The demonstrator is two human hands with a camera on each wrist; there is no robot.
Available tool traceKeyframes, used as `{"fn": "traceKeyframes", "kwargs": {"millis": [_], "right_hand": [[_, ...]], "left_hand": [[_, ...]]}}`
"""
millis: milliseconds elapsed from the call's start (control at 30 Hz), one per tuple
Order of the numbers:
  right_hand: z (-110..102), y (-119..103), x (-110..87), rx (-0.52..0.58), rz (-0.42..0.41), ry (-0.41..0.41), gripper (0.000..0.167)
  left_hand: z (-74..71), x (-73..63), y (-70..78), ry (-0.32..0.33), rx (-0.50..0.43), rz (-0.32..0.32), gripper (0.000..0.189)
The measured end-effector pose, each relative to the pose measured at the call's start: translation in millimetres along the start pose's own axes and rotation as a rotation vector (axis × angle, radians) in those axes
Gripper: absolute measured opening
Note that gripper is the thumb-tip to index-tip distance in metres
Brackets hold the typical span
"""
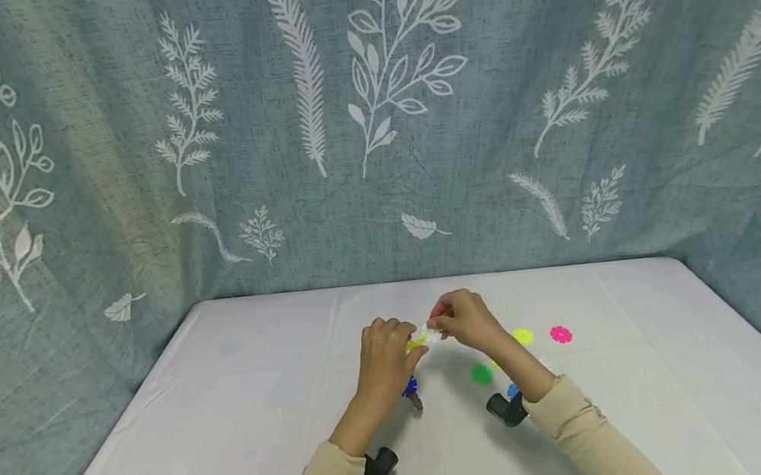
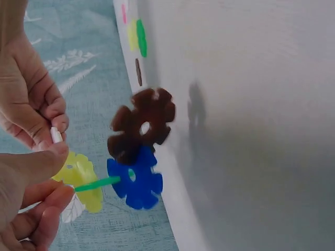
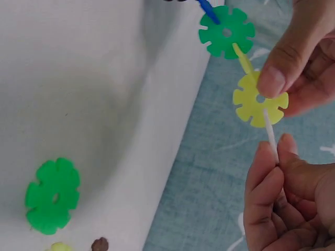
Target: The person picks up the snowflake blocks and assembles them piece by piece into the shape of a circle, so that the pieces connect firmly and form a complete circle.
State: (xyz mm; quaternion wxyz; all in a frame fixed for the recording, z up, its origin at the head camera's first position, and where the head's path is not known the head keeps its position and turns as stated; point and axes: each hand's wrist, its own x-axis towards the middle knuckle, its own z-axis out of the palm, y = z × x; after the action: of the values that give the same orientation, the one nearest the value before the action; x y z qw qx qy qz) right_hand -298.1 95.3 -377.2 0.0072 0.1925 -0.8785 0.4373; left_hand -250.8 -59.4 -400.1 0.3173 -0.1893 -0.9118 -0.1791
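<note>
A chain of slotted plastic flower discs hangs between my hands above the white table [image 1: 231,405]. My left hand [image 1: 410,346] pinches the yellow disc [image 3: 260,100] between thumb and fingers. From it hang a green disc [image 3: 226,32], a blue disc [image 2: 135,179] and a brown disc [image 2: 142,124], the lowest near the tabletop. My right hand [image 1: 439,325] pinches a white disc [image 3: 270,137], seen edge-on, whose far edge sits at the yellow disc's rim. In the head view the hands nearly touch at the table's middle.
Loose discs lie on the table to the right of the hands: yellow-green [image 1: 522,336], pink [image 1: 560,335], green [image 1: 481,374] and blue [image 1: 512,391]. A leaf-patterned blue curtain [image 1: 369,116] surrounds the table on the far and both sides.
</note>
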Motion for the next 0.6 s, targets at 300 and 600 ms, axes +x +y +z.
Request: {"fn": "traceKeyframes", "kwargs": {"millis": [300, 600], "right_hand": [[3, 4, -0.6, 0.082, 0.034, 0.005, 0.015], [-21, 22, -0.4, -0.166, -0.045, 0.055, 0.015]], "left_hand": [[6.4, 4.6, 3.4, -0.033, -0.035, 0.010, 0.041], [6.5, 2.5, 1.3, -0.045, -0.058, -0.008, 0.034]]}}
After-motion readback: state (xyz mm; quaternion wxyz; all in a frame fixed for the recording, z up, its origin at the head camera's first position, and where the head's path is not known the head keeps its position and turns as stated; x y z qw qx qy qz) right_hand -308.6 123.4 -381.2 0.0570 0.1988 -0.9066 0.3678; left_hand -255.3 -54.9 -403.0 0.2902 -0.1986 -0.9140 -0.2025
